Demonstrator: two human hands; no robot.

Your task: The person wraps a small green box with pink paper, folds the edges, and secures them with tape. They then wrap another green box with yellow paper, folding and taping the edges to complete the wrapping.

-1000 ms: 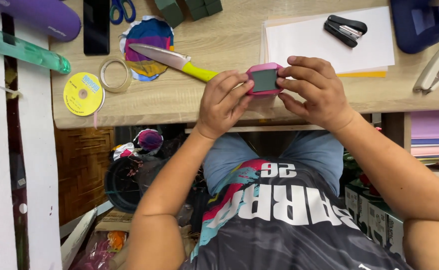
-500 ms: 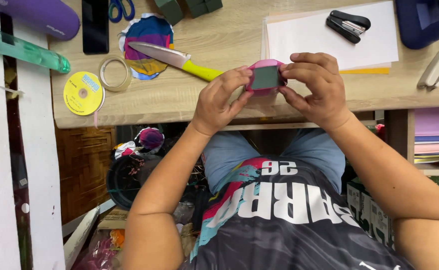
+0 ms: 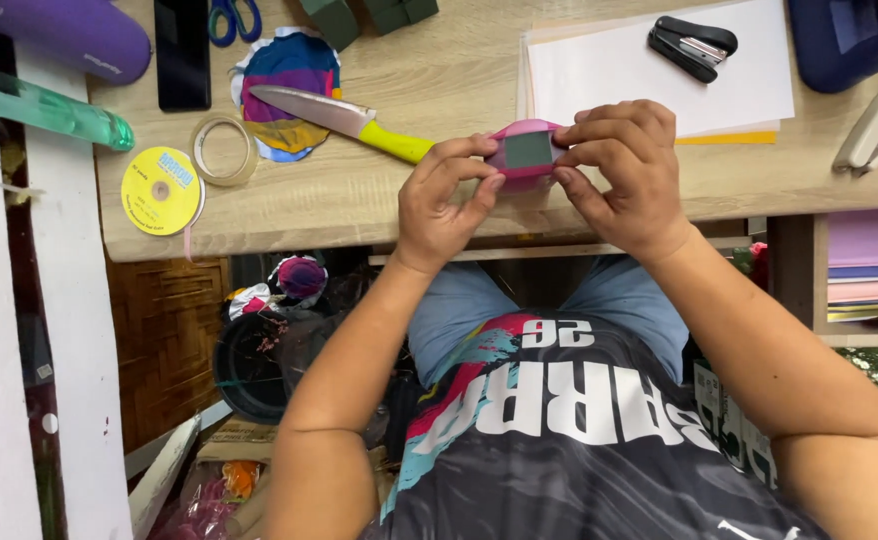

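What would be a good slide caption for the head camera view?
Both hands, left hand and right hand, hold a pink-wrapped green block over the wooden table, near a yellow-handled knife.

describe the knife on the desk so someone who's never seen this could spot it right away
On the pale wooden desk, look just left of the person's left hand. The knife lies flat there, its steel blade pointing left over a multicoloured paper scrap. Its yellow-green handle is the only one of that colour on the desk.
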